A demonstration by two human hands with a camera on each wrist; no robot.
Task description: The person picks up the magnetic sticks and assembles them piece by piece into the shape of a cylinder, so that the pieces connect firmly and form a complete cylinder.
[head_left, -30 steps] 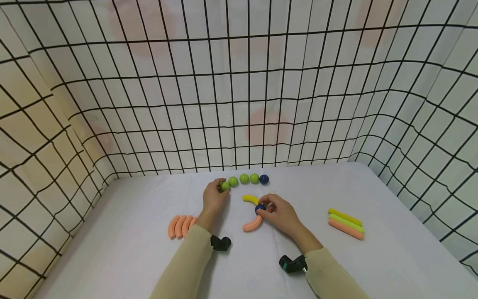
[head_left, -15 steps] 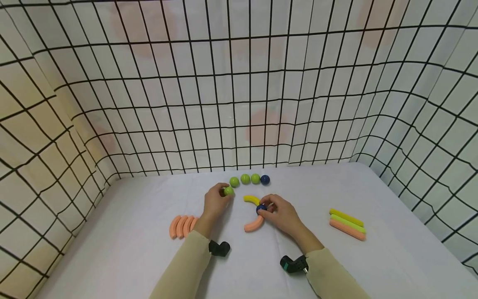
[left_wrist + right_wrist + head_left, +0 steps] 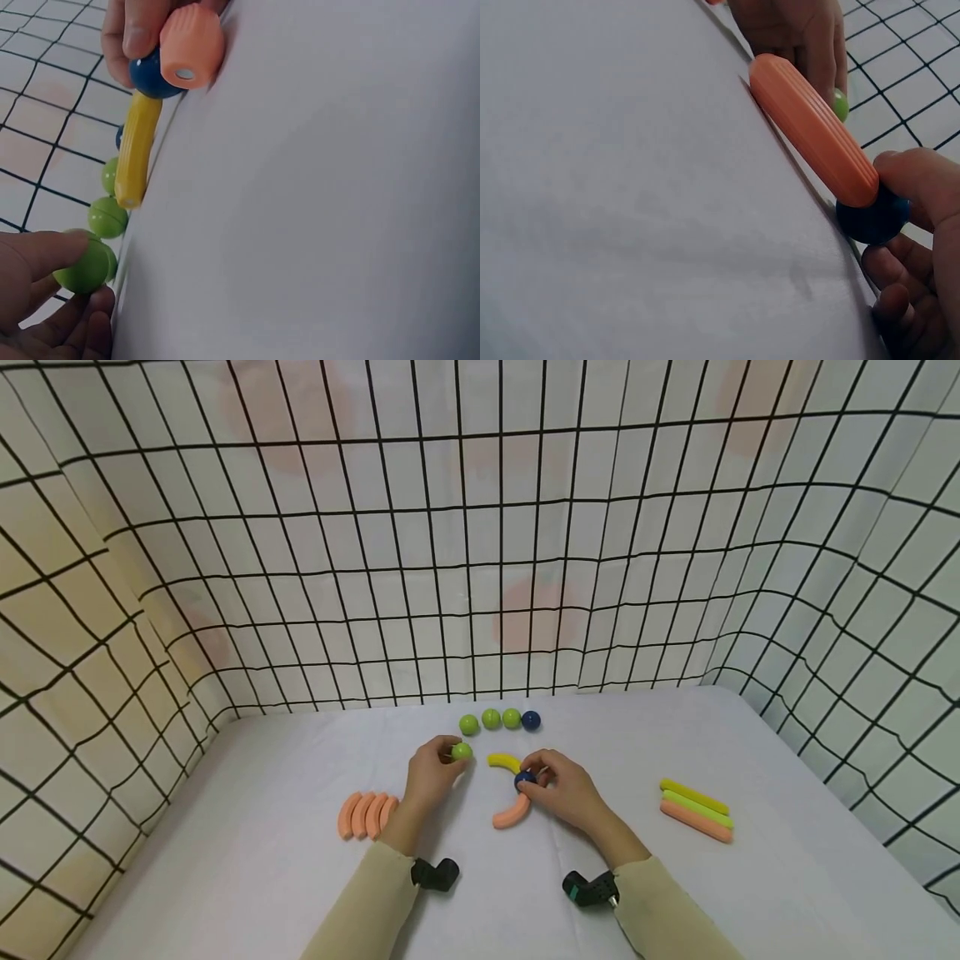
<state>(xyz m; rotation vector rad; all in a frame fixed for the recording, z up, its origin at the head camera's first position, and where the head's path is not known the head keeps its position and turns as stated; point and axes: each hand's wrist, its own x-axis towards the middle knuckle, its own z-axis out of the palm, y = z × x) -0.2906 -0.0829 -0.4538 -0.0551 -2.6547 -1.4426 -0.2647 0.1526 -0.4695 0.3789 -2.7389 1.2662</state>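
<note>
My left hand [image 3: 433,774] pinches a green ball [image 3: 462,751] between thumb and fingers, just left of a curved yellow stick [image 3: 504,762]. With its thumb and fingers, my right hand [image 3: 564,789] grips a dark blue ball [image 3: 523,780]. Joined to that ball are the yellow stick, pointing up and left, and a curved orange stick [image 3: 512,812], pointing down and left. In the left wrist view the orange stick [image 3: 192,46] shows a small metallic disc in its end. The right wrist view has the blue ball [image 3: 873,217] against the orange stick's end, partly covered by it.
Several green balls [image 3: 491,719] and another dark blue ball [image 3: 531,721] line the table's back edge. Several curved orange sticks [image 3: 367,815] lie side by side at left. Yellow, lime and orange straight sticks [image 3: 696,810] lie at right. A black grid on white cloth [image 3: 480,543] encloses the back and sides.
My left hand has drawn the green ball away from the back row, toward me and slightly right, nearer the yellow stick. The right hand keeps its grip on the blue ball, almost still.
</note>
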